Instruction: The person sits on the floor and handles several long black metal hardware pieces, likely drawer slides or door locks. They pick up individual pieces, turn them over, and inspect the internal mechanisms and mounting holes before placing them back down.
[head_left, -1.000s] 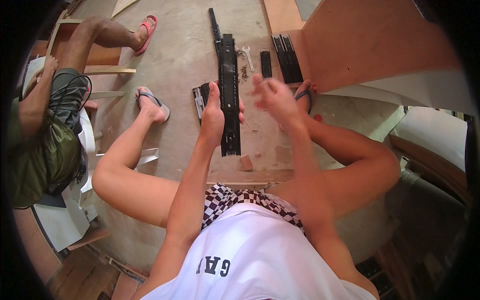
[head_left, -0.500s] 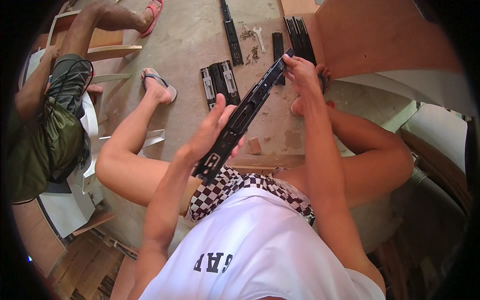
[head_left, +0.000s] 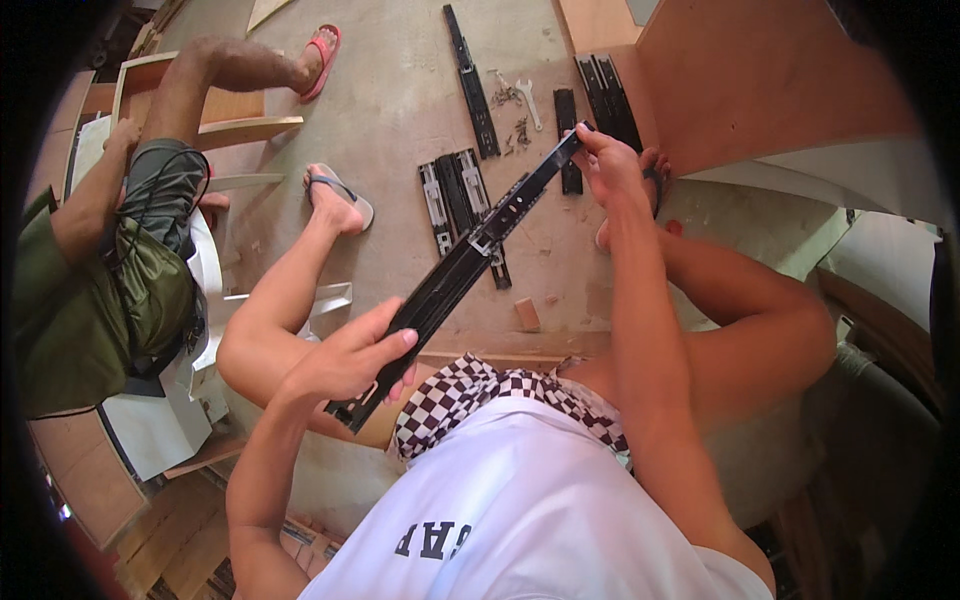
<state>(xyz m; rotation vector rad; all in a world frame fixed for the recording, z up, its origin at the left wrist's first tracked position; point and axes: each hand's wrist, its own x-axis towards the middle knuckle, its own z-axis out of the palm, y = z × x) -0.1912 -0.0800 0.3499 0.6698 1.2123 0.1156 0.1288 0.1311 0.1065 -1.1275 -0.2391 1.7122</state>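
A black metal drawer slide (head_left: 432,293) stretches diagonally between my two hands, partly drawn out, its narrower inner rail toward the upper right. My left hand (head_left: 352,352) is wrapped round the wide lower part, thumb on top. The far tip of the thin rail is pinched between the thumb and fingers of my right hand (head_left: 610,165). Beneath the raised slide, a group of black and silver slides (head_left: 455,185) lies on the floor, partly covered by it. A long slide (head_left: 475,95) lies farther off, beside a wrench (head_left: 530,103) and small screws (head_left: 518,133).
A short black rail (head_left: 566,110) and more slides (head_left: 607,100) lie by a brown wooden panel (head_left: 760,80) at the right. At the left, a person in green (head_left: 110,290) sits near a wooden drawer frame (head_left: 250,132). A small wood scrap (head_left: 526,314) lies before me.
The slide has lengthened as its inner rail came out. My left hand moved down and left with the wide part; my right hand still pinches the far tip.
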